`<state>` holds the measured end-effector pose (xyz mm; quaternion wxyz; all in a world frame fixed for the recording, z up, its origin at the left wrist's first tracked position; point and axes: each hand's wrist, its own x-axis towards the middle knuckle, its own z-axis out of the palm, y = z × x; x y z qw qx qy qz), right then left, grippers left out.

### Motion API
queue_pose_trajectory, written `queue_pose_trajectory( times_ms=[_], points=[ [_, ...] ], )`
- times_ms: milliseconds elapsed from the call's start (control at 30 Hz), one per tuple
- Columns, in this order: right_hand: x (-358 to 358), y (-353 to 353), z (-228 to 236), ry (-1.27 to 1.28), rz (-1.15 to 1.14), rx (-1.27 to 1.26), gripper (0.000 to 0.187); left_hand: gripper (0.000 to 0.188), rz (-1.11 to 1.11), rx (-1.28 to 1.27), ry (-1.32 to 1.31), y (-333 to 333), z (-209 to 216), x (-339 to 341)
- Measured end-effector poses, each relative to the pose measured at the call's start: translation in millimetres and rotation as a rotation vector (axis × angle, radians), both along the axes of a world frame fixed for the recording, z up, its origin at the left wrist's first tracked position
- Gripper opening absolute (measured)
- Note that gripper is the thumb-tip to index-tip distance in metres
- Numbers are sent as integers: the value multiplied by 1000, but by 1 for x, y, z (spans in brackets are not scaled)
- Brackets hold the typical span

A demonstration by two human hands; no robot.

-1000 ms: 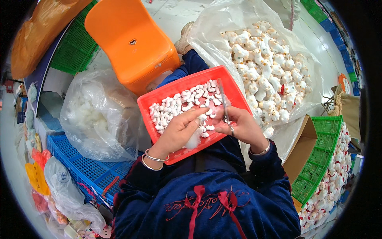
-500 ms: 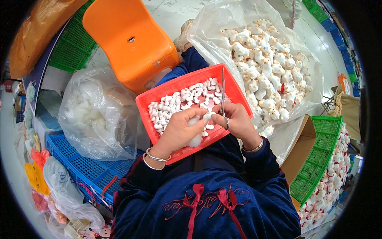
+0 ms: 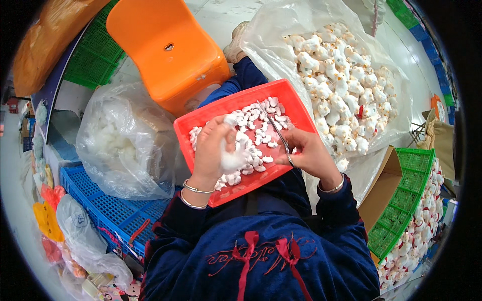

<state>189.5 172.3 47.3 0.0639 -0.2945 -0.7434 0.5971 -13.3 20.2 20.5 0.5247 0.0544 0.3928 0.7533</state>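
A red plastic tray (image 3: pixel 297 101) rests on my lap with many small white fabric pieces (image 3: pixel 248 119) spread over its bottom. Above its left half, my left hand (image 3: pixel 210 153) is closed around a fluffy tuft of white stuffing (image 3: pixel 235 158). A small white piece (image 3: pixel 230 119) shows at the fingertips of that hand. My right hand (image 3: pixel 315 156), at the tray's right side, holds slender metal forceps (image 3: pixel 275 124) by the ring handles. Their tips point away over the pieces, apart from my left hand.
To the left, a clear bag of white stuffing (image 3: pixel 118 143) stands by a blue crate (image 3: pixel 88 188). An orange chair (image 3: pixel 168 60) is ahead. A big clear bag (image 3: pixel 271 37) of white plush toys (image 3: pixel 341 90) lies at the right, near a cardboard box (image 3: pixel 384 188) and a green crate (image 3: pixel 401 200).
My hands have come apart from the shared small piece. The left moved left and up with the stuffing; the forceps in the right swung from upright to slanting left over the tray.
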Motion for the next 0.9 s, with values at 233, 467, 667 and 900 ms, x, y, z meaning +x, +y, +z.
queue_pose_trajectory(
  times_ms=[233, 467, 667, 900],
  points=[
    [-13, -40, -2, 168, 405, 215, 48, 21, 151, 145, -223, 3, -9, 3],
    [-27, -54, -3, 27, 413, 103, 38, 32, 129, 221, -342, -8, -1, 9],
    [10, -10, 11, -11, 557, 279, 45, 26, 289, 148, -211, -8, -3, -3],
    [0, -26, 19, -45, 429, 539, 54, 21, 266, 68, -156, -5, 2, -3]
  ],
)
